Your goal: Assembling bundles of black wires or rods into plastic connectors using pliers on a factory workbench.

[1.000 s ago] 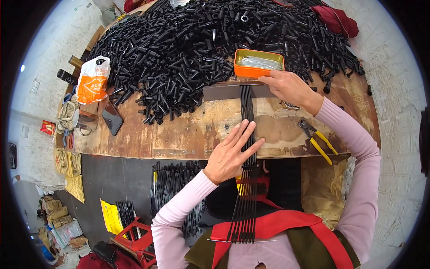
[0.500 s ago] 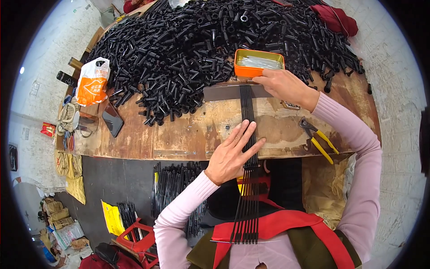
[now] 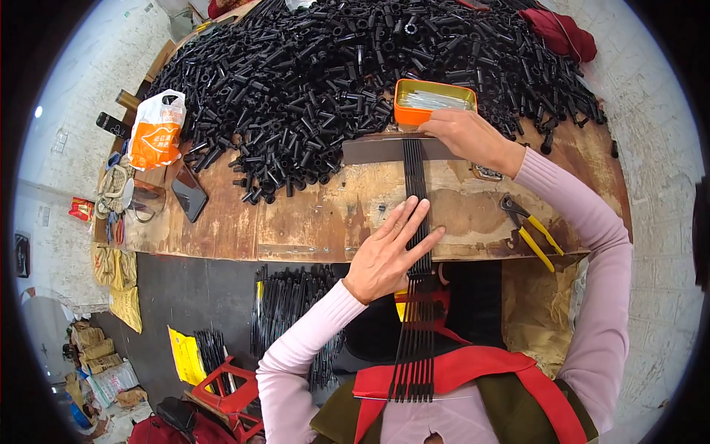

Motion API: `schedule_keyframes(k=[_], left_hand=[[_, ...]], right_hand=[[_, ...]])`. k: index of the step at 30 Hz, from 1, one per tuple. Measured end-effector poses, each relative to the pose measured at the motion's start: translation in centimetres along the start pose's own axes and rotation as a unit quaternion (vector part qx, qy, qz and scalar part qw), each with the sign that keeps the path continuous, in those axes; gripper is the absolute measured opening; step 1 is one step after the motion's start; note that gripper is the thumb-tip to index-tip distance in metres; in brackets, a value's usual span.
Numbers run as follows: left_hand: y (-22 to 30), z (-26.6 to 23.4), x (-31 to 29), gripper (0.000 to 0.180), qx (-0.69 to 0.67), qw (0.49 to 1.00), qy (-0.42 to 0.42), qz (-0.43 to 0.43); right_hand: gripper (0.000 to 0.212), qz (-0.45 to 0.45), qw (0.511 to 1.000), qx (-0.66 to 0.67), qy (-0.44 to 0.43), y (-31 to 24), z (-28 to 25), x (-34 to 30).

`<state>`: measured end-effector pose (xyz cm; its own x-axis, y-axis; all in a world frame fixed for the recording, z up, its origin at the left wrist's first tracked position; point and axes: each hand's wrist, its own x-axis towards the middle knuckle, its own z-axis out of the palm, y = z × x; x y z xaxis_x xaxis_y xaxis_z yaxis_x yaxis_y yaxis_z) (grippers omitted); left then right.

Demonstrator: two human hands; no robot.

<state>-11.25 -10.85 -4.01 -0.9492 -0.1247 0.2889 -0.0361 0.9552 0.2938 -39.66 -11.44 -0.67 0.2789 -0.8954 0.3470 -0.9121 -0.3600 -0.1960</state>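
A row of long thin black rods point(image 3: 418, 314) runs from the wooden table point(image 3: 310, 214) down toward my lap. My left hand point(image 3: 384, 255) lies on the rods with its fingers stretched out, pressing them at the table's front edge. A thin pale wire point(image 3: 455, 398) lies across their near ends. The far ends meet a dark grey upright strip point(image 3: 373, 151). My right hand point(image 3: 473, 139) is at the front rim of an orange tin point(image 3: 410, 116), fingertips pinched together. Whatever they hold is hidden. Thin silvery wires point(image 3: 436, 101) lie inside the tin.
A large heap of short black tubes point(image 3: 296, 96) covers the table's far side. Yellow-handled pliers point(image 3: 534, 233) lie at right. A phone point(image 3: 189, 194) and an orange-white plastic bag point(image 3: 155, 133) are at left. More black rods point(image 3: 288, 307) stand below the table, near a red stool point(image 3: 229, 392).
The whole view has shifted slightly, moving the scene a little to the right. My right hand's fingers remain by the tin's front rim, and my left hand stays on the rods.
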Motion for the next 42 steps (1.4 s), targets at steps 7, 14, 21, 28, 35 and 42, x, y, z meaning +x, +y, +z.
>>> schedule_keyframes(k=[7,14,21,28,35,42], left_hand=[[-0.1,0.2,-0.1,0.083,-0.009,1.0,0.007,0.003],[0.7,-0.8,0.2,0.088,0.016,1.0,-0.007,0.011],[-0.6,-7.3,-0.1,0.084,0.105,0.989,-0.053,-0.085],[-7.8,0.3,8.0,0.03,-0.117,0.991,0.031,0.052],[-5.2,-1.6,7.9,0.071,-0.554,0.811,0.134,-0.132],[12.2,-7.0,2.3,0.039,-0.69,0.717,0.018,-0.097]], right_hand=[[0.017,0.04,0.989,0.127,0.069,-0.9,-0.6,0.3],[0.024,0.075,0.993,-0.07,-0.059,-0.4,-1.1,-0.4],[0.072,0.038,0.935,0.323,-0.14,-9.0,-7.0,-4.9],[0.028,0.17,0.852,0.463,-0.173,-18.3,-1.4,-8.4],[0.027,0.031,0.897,0.442,0.003,-17.3,-17.5,0.7],[0.02,0.119,0.827,0.549,-0.01,-17.1,-25.2,2.2]])
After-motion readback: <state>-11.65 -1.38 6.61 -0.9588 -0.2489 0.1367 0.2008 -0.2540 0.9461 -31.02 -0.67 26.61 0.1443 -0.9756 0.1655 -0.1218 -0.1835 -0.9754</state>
